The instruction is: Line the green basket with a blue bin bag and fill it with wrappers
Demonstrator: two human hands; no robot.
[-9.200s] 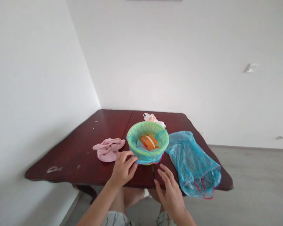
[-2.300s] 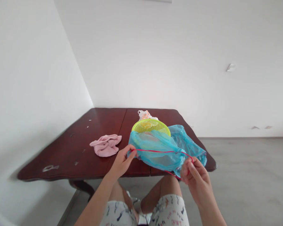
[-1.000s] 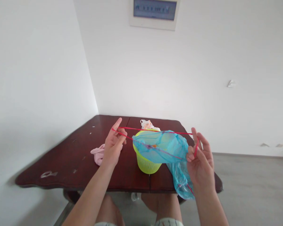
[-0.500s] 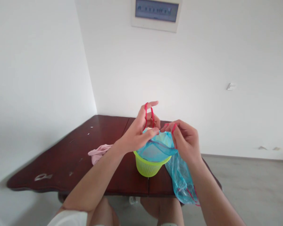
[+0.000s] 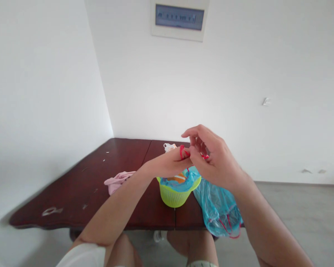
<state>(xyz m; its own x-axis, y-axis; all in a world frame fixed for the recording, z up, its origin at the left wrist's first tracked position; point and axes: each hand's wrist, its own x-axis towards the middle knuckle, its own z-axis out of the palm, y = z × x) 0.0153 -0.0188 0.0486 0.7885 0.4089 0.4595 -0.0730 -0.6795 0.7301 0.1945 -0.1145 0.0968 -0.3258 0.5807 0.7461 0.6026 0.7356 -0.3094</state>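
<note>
Over a yellow-green plastic basket (image 5: 172, 198) my two hands meet. A blue drawstring bag (image 5: 180, 184) lines the basket, its edge lying near the rim. Inside shows something orange (image 5: 178, 178), partly covered by my wrist. Around the fingers of my left hand (image 5: 174, 162) a red drawstring (image 5: 181, 152) is looped; the fingertips are hidden behind my other hand. My right hand (image 5: 213, 155) has curled fingers closed on a bit of red drawstring, thumb against my left fingertips. A second blue bag (image 5: 219, 207) with red strings lies right of the basket, drooping over the table edge.
The dark red wooden table (image 5: 122, 155) stands against white walls. A pink cloth (image 5: 118, 181) lies left of the basket, beside my left forearm. A small white plastic bag (image 5: 169, 147) sits behind the basket. My legs are under the table's front edge.
My left hand has lowered and turned, with the red loop now drawn close around its fingers. My right hand has risen and moved left against it. The blue liner has dropped, exposing the orange thing.
</note>
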